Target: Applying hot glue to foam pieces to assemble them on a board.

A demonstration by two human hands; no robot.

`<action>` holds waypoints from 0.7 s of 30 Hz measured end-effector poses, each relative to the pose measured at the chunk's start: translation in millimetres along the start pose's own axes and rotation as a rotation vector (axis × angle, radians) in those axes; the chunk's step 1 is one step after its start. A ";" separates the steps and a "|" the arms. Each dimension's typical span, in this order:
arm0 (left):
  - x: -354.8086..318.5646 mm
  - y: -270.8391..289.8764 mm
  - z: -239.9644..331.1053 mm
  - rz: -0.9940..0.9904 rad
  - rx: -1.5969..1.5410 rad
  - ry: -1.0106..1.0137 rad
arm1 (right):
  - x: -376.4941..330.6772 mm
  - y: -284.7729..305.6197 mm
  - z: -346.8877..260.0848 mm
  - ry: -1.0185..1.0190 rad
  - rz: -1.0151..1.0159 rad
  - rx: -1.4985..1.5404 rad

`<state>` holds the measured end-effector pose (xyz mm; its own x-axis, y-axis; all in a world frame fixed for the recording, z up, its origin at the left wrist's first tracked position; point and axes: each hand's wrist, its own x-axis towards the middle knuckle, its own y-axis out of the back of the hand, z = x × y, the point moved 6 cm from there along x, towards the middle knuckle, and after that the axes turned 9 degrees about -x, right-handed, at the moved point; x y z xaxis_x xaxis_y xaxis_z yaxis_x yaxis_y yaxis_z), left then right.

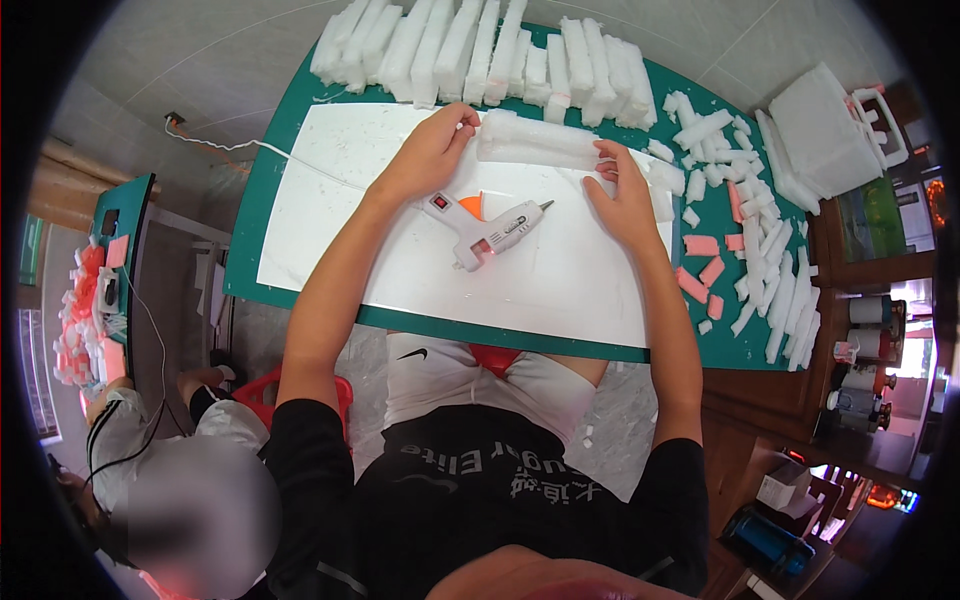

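On the white board [480, 270] lies a long white foam block [540, 140], spanning left to right between my two hands. My left hand [435, 150] is by its left end, fingers curled and fingertips pressed together; whatever may be between them is hidden. At the right end my right hand [622, 190] has its fingers apart, the fingertips at the foam's edge and the thumb held away. Nearer to me a white hot glue gun [485, 232] with an orange trigger rests on its side, nozzle pointing right, its cord running off to the left.
A row of upright white foam slabs [450, 50] lines the far edge of the green table mat [255, 240]. White foam offcuts [770, 250] and pink foam pieces [692, 284] lie at the right. Another person [190, 480] sits at a second table at left.
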<state>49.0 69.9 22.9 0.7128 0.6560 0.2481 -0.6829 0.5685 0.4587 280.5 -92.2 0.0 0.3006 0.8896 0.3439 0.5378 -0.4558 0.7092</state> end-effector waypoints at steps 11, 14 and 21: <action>-0.4 6.0 -2.8 0.089 0.020 -0.025 | 0.3 -2.8 1.2 0.001 -0.024 0.000; 0.4 7.4 -5.3 0.087 0.041 -0.068 | 0.9 -4.1 0.9 -0.004 -0.026 0.003; 1.3 4.0 2.4 0.147 0.067 -0.126 | -0.2 -1.4 -1.1 -0.005 -0.021 -0.004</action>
<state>47.5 71.9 27.1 0.6235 0.6597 0.4196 -0.7719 0.4343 0.4643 278.9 -91.7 -0.3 0.2934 0.8989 0.3253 0.5408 -0.4367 0.7189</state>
